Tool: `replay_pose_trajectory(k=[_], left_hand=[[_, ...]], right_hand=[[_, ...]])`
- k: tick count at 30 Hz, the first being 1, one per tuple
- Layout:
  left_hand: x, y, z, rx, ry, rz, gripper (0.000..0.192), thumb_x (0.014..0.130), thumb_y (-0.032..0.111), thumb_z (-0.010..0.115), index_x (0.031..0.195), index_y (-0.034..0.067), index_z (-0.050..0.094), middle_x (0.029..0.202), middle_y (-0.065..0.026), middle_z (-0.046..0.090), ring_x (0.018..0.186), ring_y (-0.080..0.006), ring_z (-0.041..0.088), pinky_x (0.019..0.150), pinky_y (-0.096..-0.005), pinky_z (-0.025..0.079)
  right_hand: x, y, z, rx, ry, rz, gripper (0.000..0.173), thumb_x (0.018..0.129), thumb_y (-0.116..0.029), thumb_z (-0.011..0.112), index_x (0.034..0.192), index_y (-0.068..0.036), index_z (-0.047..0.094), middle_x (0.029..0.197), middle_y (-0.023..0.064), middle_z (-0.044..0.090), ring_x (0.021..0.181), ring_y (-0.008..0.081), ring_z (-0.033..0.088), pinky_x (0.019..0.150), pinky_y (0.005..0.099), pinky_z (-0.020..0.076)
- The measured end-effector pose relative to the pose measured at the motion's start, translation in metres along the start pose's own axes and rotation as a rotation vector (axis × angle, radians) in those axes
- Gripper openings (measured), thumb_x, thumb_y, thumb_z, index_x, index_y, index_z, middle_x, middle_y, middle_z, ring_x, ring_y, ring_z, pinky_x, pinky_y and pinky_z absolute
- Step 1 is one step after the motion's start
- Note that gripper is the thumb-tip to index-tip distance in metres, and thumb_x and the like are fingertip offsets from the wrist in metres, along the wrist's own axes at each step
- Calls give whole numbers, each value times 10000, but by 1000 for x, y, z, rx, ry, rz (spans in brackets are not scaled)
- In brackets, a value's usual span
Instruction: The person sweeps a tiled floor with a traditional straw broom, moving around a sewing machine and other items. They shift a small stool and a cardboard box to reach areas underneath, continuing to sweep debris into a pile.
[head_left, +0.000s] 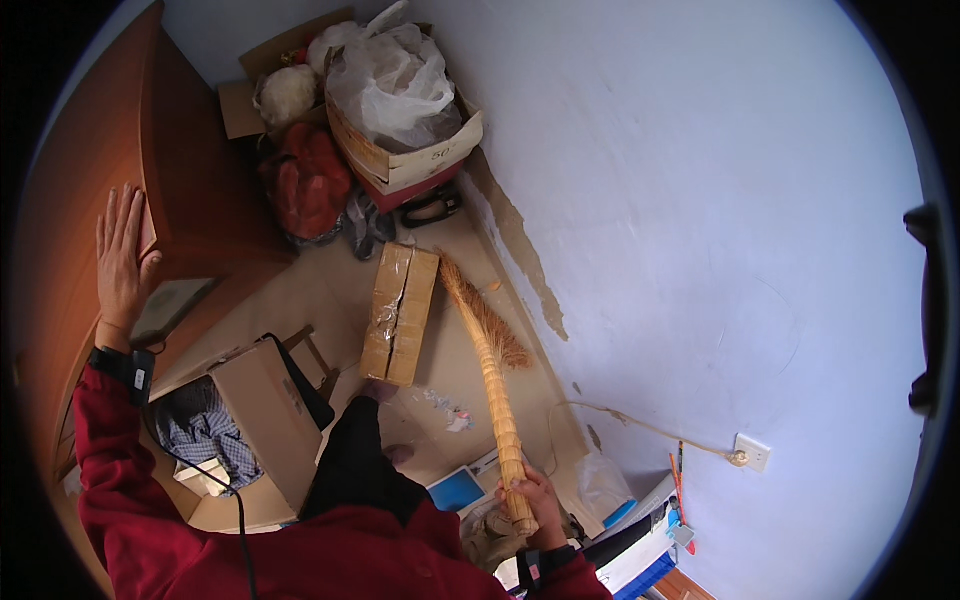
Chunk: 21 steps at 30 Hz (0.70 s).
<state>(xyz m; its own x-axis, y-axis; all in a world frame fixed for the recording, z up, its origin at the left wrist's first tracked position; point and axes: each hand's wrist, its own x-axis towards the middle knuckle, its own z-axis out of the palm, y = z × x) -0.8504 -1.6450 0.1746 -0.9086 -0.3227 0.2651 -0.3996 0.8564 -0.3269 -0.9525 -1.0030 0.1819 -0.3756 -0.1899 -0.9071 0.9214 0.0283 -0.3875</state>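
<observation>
My right hand (536, 499) grips the lower end of a straw broom (495, 382), whose bristles point away from me along the foot of the wall. A taped cardboard box (399, 315) stands on the tiled floor just left of the bristles. Scraps of litter (454, 415) lie on the floor between the broom handle and my dark trouser leg. My left hand (120, 262) is raised and rests, fingers spread, against the wooden cabinet (199, 165); it holds nothing that I can see.
An open carton (270, 427) with checked cloth is at lower left. Beyond are a box (427, 169) topped with plastic bags, and a red bag (307, 184). A cord (645, 424) runs to a wall socket (752, 454). Filled containers stand at lower right.
</observation>
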Motion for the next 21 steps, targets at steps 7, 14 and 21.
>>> replay_pose_trajectory(k=[7,14,21], left_hand=[[4,5,-8,-25,0,5,837,890,700,295,1485,113,317,1549,-94,279,1442,-318,206,1164,-475,170],[5,5,-10,-71,20,12,845,876,673,369,1482,87,316,1547,-106,281,1441,-329,204,1165,-479,168],[6,8,-11,-77,-4,8,820,885,633,401,1488,87,300,1548,-101,277,1443,-328,199,1166,-479,165]], right_hand=[[22,-52,37,47,-5,-10,507,843,-185,573,1308,-36,437,946,128,569,739,178,582,535,273,499],[80,-95,60,-260,-55,48,385,867,-158,579,1225,-44,498,861,107,586,685,171,594,499,275,484],[105,-107,81,-333,-13,-19,279,867,-126,592,1115,-3,560,783,93,597,622,164,603,475,277,482]])
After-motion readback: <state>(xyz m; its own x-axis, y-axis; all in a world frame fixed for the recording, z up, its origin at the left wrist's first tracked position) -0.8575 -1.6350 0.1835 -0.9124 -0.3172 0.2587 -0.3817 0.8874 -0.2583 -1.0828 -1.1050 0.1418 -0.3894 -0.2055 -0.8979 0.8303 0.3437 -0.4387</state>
